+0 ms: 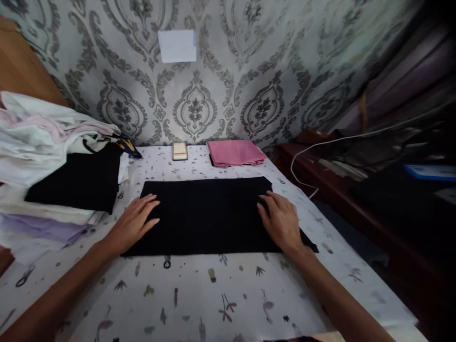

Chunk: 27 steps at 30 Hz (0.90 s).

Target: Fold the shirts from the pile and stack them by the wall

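A black garment or cloth, folded into a wide flat shape, lies on the patterned white tablecloth in front of me. My left hand rests on its left edge with the fingers stretched out. On the right edge lies my right hand, palm down, its fingers spread and slightly bent. Neither hand grips the cloth. Behind it, a folded pink cloth sits on top of something dark.
At the left is a heap of white clothes with a black piece on it. A phone-like object lies near the patterned wall. On the right, a white cable hangs over a dark red wooden surface.
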Each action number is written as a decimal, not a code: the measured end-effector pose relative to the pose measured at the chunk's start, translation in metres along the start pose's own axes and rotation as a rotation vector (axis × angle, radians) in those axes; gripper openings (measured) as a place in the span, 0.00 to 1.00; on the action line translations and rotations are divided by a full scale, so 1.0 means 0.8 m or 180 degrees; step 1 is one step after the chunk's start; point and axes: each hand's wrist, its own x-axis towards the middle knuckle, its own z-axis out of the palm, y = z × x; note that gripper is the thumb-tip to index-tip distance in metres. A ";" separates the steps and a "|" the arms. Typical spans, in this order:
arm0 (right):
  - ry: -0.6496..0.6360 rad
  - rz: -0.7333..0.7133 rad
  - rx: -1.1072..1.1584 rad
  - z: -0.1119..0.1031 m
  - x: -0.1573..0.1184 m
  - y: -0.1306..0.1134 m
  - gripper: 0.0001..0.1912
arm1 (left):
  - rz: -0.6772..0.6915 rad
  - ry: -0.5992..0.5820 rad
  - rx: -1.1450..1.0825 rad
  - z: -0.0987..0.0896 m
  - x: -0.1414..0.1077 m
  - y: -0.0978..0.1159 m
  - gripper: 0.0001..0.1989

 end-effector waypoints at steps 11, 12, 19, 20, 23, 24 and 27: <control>-0.0804 -0.1468 0.1542 -0.016 -0.003 -0.200 0.19 | -0.0408 0.0048 -0.0988 0.000 0.036 -0.028 0.25; -0.0935 -0.1620 0.1656 -0.020 -0.002 -0.225 0.19 | -0.0580 0.0232 -0.1005 -0.003 0.051 -0.042 0.25; -0.1946 -0.2103 0.1960 -0.015 0.008 -0.339 0.36 | -0.1033 0.0125 -0.0192 0.038 0.121 -0.093 0.25; -0.2050 -0.2090 0.1937 -0.010 0.007 -0.343 0.37 | -0.1031 0.0088 -0.0067 0.045 0.121 -0.093 0.25; -0.2069 -0.2141 0.1869 -0.001 0.001 -0.345 0.38 | -0.0953 0.0128 0.0121 0.055 0.118 -0.094 0.24; -0.2016 -0.2145 0.1838 0.000 -0.001 -0.345 0.39 | -0.0902 0.0162 0.0138 0.054 0.117 -0.096 0.23; -0.1797 -0.2196 0.1689 -0.004 -0.005 -0.346 0.39 | -0.0841 0.0235 0.0257 0.045 0.115 -0.103 0.20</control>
